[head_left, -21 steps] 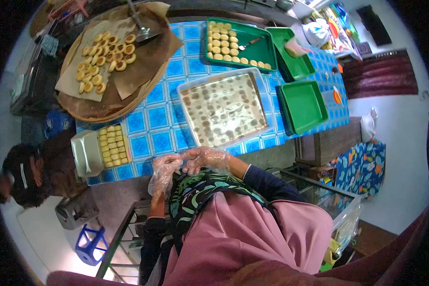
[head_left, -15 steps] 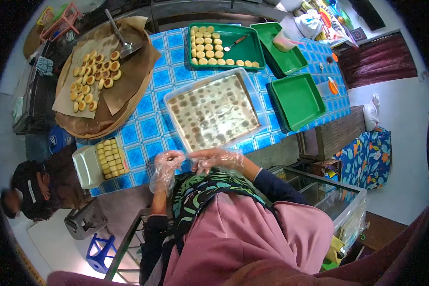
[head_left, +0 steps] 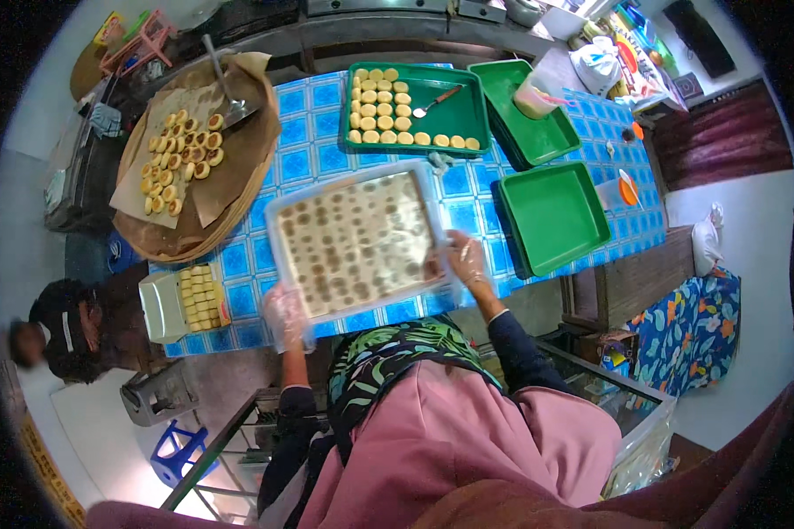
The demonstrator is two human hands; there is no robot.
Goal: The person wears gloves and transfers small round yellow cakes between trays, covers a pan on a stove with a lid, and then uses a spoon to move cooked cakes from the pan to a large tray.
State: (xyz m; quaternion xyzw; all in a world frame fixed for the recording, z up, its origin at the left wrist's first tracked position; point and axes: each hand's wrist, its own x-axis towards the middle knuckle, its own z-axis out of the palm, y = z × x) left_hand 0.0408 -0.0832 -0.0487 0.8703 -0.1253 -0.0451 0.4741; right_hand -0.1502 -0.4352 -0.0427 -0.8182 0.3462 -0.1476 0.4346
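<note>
The metal baking tray [head_left: 357,242] lies between both gloved hands; left hand [head_left: 285,316] and right hand [head_left: 464,260] clasp its near corners.

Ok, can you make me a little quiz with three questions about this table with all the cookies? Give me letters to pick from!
1. Where are the hands?
A. On the two sides of the metal baking tray
B. Inside an empty green tray
C. On the round woven tray

2. What colour is the tablecloth?
A. Red stripes
B. Blue checks
C. Plain yellow

3. How does the green tray beside the right hand look?
A. Full of cookies
B. Empty
C. Covered with a lid

Answers:
1. A: the left hand grips the near left corner of the metal baking tray and the right hand grips its right edge.
2. B: the tablecloth shows blue squares.
3. B: the green tray has nothing in it; the cookies lie in another green tray farther back.
</note>
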